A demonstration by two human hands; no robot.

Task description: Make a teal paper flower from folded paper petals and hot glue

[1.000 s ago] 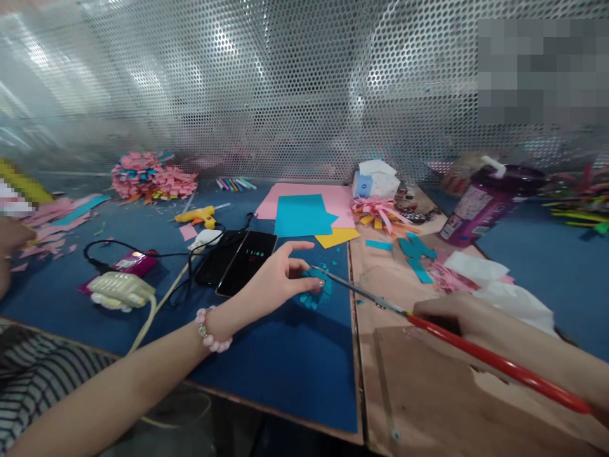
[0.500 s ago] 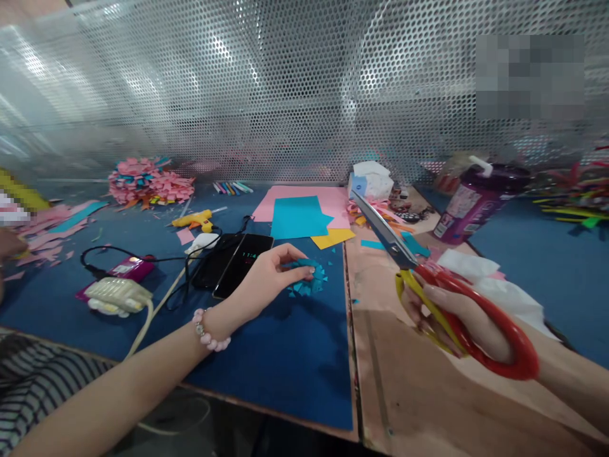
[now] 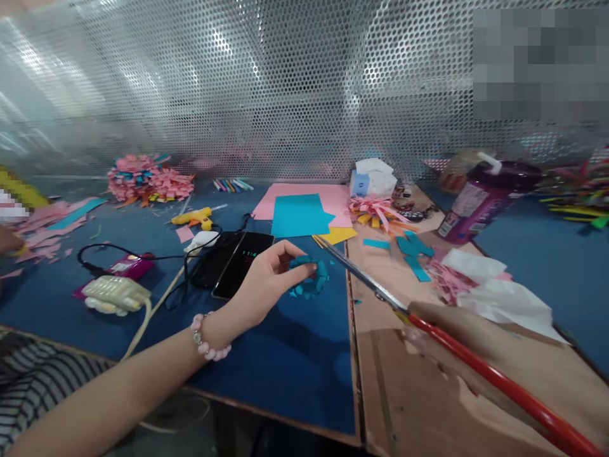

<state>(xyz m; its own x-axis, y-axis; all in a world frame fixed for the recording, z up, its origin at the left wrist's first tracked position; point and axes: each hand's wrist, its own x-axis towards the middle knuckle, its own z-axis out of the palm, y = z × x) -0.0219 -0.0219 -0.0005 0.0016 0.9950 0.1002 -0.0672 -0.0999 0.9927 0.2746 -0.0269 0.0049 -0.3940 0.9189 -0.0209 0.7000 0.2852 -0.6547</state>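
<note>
As I read the frame from its left edge, the items run as follows.

Far left: pink paper scraps (image 3: pixel 42 231); a cream plug block (image 3: pixel 117 293) with a dark cable, lower left of centre.

Upper left: a pink paper pompom (image 3: pixel 148 179); a yellow glue gun (image 3: pixel 194 218) below and to its right.

Centre: two dark phones (image 3: pixel 233 261) side by side on the blue mat (image 3: pixel 285 362). Behind them, a blue sheet (image 3: pixel 299 214) lies on a pink sheet (image 3: pixel 328 195).

Centre, just right of the phones: my left hand (image 3: pixel 264 279), fingers curled and pinching a small blue paper flower (image 3: pixel 310 277), held just above the mat.

Centre right: scissors (image 3: pixel 366 284), blades together as far as I can see, tip near the flower but apart from it. My right hand (image 3: pixel 451 330), lower right, is wrapped around the red handle; its fingers are blurred.

Right: blue offcuts (image 3: pixel 415 251), white tissue (image 3: pixel 504 298), a purple bottle (image 3: pixel 480 202) on its side at upper right.

Judgement: the trimming of the flower's petals is in hand. A next cut would call for opening the blades and bringing the tip to a petal edge, clear of my fingertips.
</note>
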